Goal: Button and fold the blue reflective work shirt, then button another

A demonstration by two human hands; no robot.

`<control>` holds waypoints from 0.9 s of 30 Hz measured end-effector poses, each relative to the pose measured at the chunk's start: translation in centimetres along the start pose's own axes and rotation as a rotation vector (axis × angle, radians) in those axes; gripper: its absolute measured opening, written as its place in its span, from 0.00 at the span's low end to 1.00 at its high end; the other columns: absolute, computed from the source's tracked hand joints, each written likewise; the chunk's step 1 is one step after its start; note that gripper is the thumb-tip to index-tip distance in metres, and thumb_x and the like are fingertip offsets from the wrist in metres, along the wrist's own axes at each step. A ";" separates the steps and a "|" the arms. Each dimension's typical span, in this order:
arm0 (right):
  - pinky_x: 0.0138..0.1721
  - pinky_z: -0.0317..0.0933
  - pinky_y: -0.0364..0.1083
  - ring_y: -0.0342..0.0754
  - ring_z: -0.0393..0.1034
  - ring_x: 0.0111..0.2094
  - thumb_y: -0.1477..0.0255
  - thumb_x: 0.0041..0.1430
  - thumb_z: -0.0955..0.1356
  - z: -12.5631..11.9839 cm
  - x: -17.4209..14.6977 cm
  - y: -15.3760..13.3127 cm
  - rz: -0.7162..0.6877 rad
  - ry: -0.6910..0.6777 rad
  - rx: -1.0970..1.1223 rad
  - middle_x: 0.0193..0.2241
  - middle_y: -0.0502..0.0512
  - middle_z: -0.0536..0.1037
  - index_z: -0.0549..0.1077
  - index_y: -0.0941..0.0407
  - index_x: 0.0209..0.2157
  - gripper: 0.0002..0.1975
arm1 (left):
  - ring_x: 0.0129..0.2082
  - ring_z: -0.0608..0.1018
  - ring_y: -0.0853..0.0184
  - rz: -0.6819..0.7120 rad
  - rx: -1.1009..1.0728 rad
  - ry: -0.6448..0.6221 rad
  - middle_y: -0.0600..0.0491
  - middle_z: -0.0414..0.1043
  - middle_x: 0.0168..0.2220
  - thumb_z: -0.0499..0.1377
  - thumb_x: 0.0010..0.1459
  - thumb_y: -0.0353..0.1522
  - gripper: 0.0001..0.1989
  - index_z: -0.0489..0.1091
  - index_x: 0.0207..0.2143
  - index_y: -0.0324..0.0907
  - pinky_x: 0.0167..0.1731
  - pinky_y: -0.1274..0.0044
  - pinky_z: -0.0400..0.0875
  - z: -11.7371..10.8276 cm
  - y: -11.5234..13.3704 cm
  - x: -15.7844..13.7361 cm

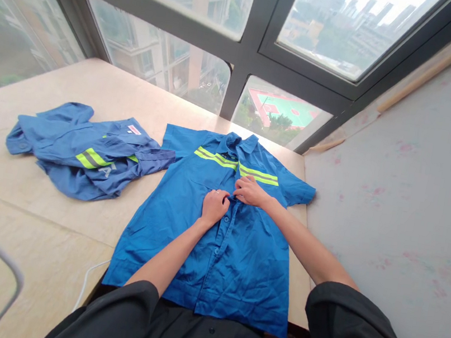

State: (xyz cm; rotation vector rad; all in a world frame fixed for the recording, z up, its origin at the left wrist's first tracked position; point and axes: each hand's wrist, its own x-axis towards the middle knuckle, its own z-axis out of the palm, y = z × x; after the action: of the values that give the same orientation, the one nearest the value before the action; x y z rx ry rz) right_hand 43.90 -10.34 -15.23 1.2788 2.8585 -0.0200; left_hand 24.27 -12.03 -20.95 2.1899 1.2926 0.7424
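A blue short-sleeved work shirt [182, 230] lies face up and spread out, its collar toward the window and a yellow-and-grey reflective stripe across the chest. My left hand [215, 207] is closed on the front edge of the shirt at mid-chest. Just to the right and a little higher, my right hand [251, 191] pinches the other front edge, below the stripe. Between the two hands the front placket is gathered; whether a button is in the fingers cannot be made out. Lower on the placket, buttons [216, 251] show.
A second blue work garment [80, 147] with reflective stripes lies crumpled at the left. The pale wooden surface [52, 222] runs up to the window frame [253, 43]. A grey curved tube [4, 260] and a white cable [86, 278] are at lower left. A patterned wall [408, 191] borders the right.
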 end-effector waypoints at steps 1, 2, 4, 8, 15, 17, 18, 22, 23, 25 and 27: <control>0.47 0.47 0.53 0.53 0.64 0.42 0.72 0.61 0.65 0.1 -0.1 -0.2 -0.011 0.018 0.018 0.40 0.58 0.78 0.80 0.53 0.33 0.10 | 0.42 0.75 0.62 0.001 0.003 -0.003 0.50 0.78 0.40 0.55 0.61 0.28 0.11 0.75 0.42 0.42 0.46 0.72 0.66 0.0 0.0 0.0; 0.46 0.47 0.52 0.52 0.64 0.43 0.73 0.61 0.65 0.2 -0.1 -0.3 -0.019 0.032 0.039 0.39 0.57 0.78 0.80 0.53 0.34 0.10 | 0.42 0.75 0.62 0.002 0.007 -0.005 0.49 0.78 0.41 0.54 0.61 0.28 0.12 0.76 0.42 0.42 0.46 0.72 0.66 0.0 0.0 0.0; 0.45 0.47 0.51 0.51 0.64 0.42 0.75 0.61 0.64 0.4 0.0 -0.6 -0.021 0.040 0.066 0.35 0.55 0.80 0.79 0.54 0.34 0.11 | 0.42 0.75 0.62 0.005 0.016 -0.015 0.49 0.78 0.41 0.54 0.61 0.28 0.13 0.76 0.43 0.42 0.46 0.72 0.66 0.0 0.0 0.0; 0.43 0.46 0.52 0.51 0.63 0.38 0.76 0.60 0.64 0.4 0.2 -0.4 0.044 0.000 0.008 0.27 0.55 0.79 0.78 0.54 0.30 0.11 | 0.42 0.74 0.62 0.015 0.034 -0.038 0.50 0.78 0.41 0.55 0.61 0.28 0.14 0.78 0.43 0.46 0.46 0.72 0.65 0.0 0.0 0.0; 0.47 0.44 0.54 0.53 0.62 0.38 0.75 0.62 0.64 0.4 0.3 -0.7 0.157 -0.011 -0.118 0.28 0.58 0.78 0.79 0.55 0.28 0.12 | 0.43 0.73 0.62 -0.004 0.104 -0.072 0.50 0.77 0.43 0.53 0.62 0.29 0.15 0.78 0.44 0.45 0.46 0.72 0.65 -0.2 0.3 0.0; 0.47 0.44 0.53 0.53 0.62 0.40 0.74 0.64 0.64 0.6 0.3 -1.0 0.113 0.000 -0.107 0.31 0.57 0.78 0.79 0.54 0.33 0.12 | 0.44 0.73 0.61 -0.015 0.122 -0.081 0.48 0.76 0.43 0.52 0.63 0.29 0.15 0.77 0.45 0.44 0.46 0.72 0.64 -0.2 0.4 0.1; 0.47 0.44 0.53 0.53 0.62 0.40 0.74 0.65 0.63 0.6 0.3 -1.2 0.093 -0.003 -0.096 0.32 0.57 0.78 0.79 0.54 0.35 0.12 | 0.44 0.73 0.61 -0.022 0.133 -0.086 0.47 0.76 0.43 0.52 0.63 0.30 0.15 0.77 0.46 0.44 0.46 0.71 0.64 -0.2 0.5 0.1; 0.46 0.44 0.52 0.52 0.62 0.39 0.72 0.66 0.63 0.7 0.2 -1.3 0.090 -0.030 -0.071 0.31 0.57 0.78 0.79 0.55 0.34 0.13 | 0.43 0.74 0.60 -0.047 0.164 -0.120 0.47 0.75 0.41 0.52 0.65 0.33 0.16 0.76 0.49 0.47 0.45 0.71 0.65 -0.5 0.9 0.6; 0.46 0.44 0.52 0.52 0.62 0.39 0.72 0.66 0.63 0.7 0.2 -1.2 0.097 -0.037 -0.068 0.31 0.57 0.78 0.79 0.55 0.33 0.13 | 0.42 0.75 0.60 -0.056 0.172 -0.146 0.47 0.75 0.41 0.52 0.65 0.34 0.16 0.75 0.50 0.48 0.45 0.71 0.65 -0.6 1.0 0.9; 0.46 0.45 0.52 0.52 0.62 0.38 0.73 0.65 0.63 0.4 0.2 -1.2 0.099 -0.054 -0.068 0.30 0.57 0.78 0.79 0.55 0.33 0.13 | 0.42 0.76 0.60 -0.077 0.184 -0.218 0.47 0.74 0.42 0.52 0.64 0.36 0.18 0.74 0.53 0.51 0.43 0.71 0.66 -0.9 1.3 1.4; 0.46 0.44 0.52 0.52 0.62 0.38 0.73 0.64 0.63 0.0 0.4 -1.1 0.091 -0.074 -0.078 0.30 0.58 0.78 0.78 0.56 0.32 0.13 | 0.41 0.77 0.60 -0.096 0.186 -0.282 0.48 0.74 0.42 0.53 0.64 0.37 0.17 0.75 0.52 0.52 0.41 0.72 0.67 -1.2 1.5 2.0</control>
State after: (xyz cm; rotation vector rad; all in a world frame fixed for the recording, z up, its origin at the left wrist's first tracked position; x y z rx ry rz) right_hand 42.81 -10.78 -15.26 1.3617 2.7086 0.0444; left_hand 25.23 -10.77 -18.69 2.2588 1.3517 0.2715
